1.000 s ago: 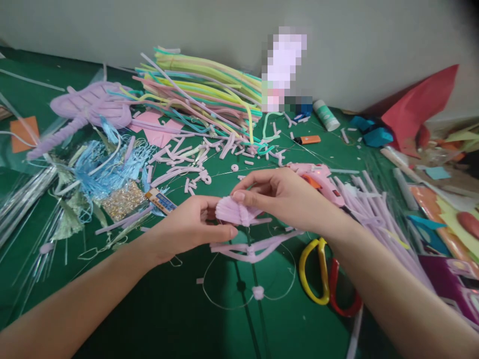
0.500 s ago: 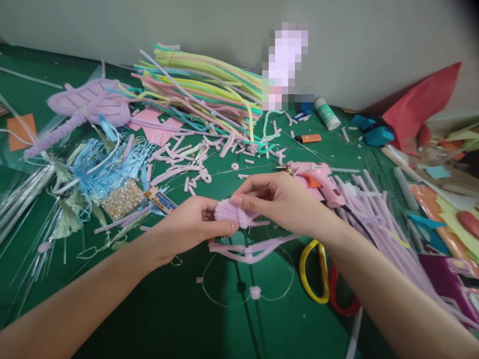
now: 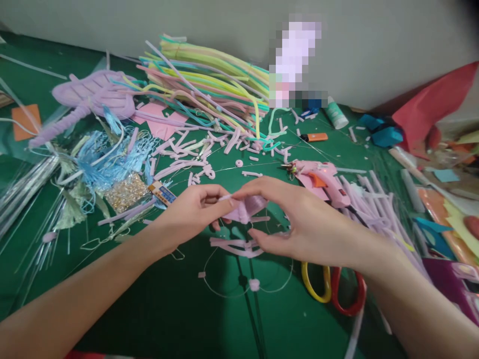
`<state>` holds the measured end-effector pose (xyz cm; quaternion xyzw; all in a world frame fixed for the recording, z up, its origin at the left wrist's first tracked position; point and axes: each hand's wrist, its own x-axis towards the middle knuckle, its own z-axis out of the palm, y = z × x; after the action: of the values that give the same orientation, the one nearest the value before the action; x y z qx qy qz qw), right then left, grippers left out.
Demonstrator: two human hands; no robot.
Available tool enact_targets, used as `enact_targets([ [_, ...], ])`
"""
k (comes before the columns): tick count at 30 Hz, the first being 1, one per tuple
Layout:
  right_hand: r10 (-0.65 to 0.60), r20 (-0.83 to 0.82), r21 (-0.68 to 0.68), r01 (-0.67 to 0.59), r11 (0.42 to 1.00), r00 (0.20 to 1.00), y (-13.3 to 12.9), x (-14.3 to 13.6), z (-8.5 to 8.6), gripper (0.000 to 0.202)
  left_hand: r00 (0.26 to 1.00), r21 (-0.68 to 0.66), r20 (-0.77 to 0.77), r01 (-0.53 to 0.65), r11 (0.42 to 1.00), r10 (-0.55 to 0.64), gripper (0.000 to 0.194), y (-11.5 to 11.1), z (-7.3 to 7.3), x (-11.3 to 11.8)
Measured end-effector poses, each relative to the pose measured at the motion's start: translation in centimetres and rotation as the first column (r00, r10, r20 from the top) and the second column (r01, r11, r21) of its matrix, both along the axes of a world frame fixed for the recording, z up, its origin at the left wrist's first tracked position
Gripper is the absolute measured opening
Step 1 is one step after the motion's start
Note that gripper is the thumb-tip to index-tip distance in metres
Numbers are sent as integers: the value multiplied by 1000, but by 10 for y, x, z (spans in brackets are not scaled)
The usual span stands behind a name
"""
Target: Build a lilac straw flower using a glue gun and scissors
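Observation:
In the middle of the head view I hold a small fan-shaped lilac pipe-cleaner piece (image 3: 243,212). My left hand (image 3: 200,207) pinches its left side between thumb and fingers. My right hand (image 3: 288,219) touches its upper edge with the index finger, while the thumb is spread apart below; its other fingers are partly hidden. Under the hands lies a thin wire shape with two loops and lilac pipe-cleaner strips (image 3: 228,244) across the top. A small lilac knot (image 3: 254,284) sits on the wire at the bottom.
A pink hot glue gun (image 3: 325,179) and scissors (image 3: 348,291) with yellow and red handles lie to the right. Behind are cut lilac bits, an orange lighter (image 3: 314,136) and a colourful pipe-cleaner bundle (image 3: 209,75). Blue tassels (image 3: 105,159) and a bag of beads (image 3: 125,192) lie left.
My right thumb has come off the lilac piece and moved down, opening a gap from the index finger. The piece has turned slightly. The whole view has shifted a little.

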<state>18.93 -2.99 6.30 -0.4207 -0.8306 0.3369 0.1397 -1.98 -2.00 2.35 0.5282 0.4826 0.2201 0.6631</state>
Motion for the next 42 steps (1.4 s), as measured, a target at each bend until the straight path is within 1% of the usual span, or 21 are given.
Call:
enact_targets([
  [2, 47, 39, 85, -50, 995, 998, -3, 0, -1, 44, 1000, 2, -14, 10, 1000, -10, 18, 0, -2, 0],
  [4, 71, 49, 151, -78, 985, 996, -3, -1, -4, 40, 1000, 8, -19, 14, 1000, -14, 19, 0, -3, -1],
  [10, 88, 76, 252, -104, 962, 993, -1, -1, -11, 32, 1000, 17, -7, 12, 1000, -12, 21, 0, -6, -2],
  [14, 97, 78, 267, -115, 957, 992, -2, 0, -9, 30, 999, 7, 30, 14, 1000, -14, 16, 1, -5, -1],
  [19, 92, 73, 242, -107, 964, 993, -2, 0, -7, 30, 999, -2, 40, 22, 1000, -21, 13, 2, -4, -1],
  [21, 84, 72, 239, -99, 966, 994, -1, 0, -8, 32, 998, -16, 35, 58, 998, -57, 12, 2, -3, -2],
  [23, 69, 68, 246, -84, 966, 995, -1, 1, -8, 33, 989, -22, 31, 142, 990, -142, 13, 3, -1, -3],
  [25, 54, 63, 253, -69, 965, 997, -2, 2, -9, 34, 977, 20, -7, 211, 977, -211, 19, 2, 1, -3],
  [27, 47, 60, 257, -61, 965, 997, -2, 2, -10, 35, 971, 112, -103, 226, 968, -215, 20, 0, 2, -3],
  [29, 49, 53, 269, -61, 961, 997, -2, 3, -12, 35, 958, 234, -226, 227, 946, -174, 18, -3, 2, -1],
  [31, 54, 39, 287, -63, 956, 998, -2, 3, -13, 35, 938, 366, -325, 238, 900, -116, 16, -6, 2, 1],
  [34, 63, 35, 304, -71, 950, 997, -2, 3, -13, 35, 920, 517, -391, 245, 820, -28, 14, -8, 1, 4],
  [35, 64, 38, 308, -73, 949, 997, -2, 3, -13, 35, 918, 540, -397, 247, 805, -15, 13, -8, 1, 4],
  [37, 62, 47, 310, -73, 948, 997, -2, 3, -12, 35, 917, 557, -400, 250, 792, -8, 12, -8, 1, 4],
  [40, 60, 55, 316, -75, 946, 997, -4, 4, -12, 34, 921, 552, -390, 245, 797, -14, 14, -7, 2, 2],
  [42, 60, 56, 319, -75, 945, 997, -4, 4, -12, 34, 921, 521, -389, 251, 816, -35, 18, -6, 3, 1],
])
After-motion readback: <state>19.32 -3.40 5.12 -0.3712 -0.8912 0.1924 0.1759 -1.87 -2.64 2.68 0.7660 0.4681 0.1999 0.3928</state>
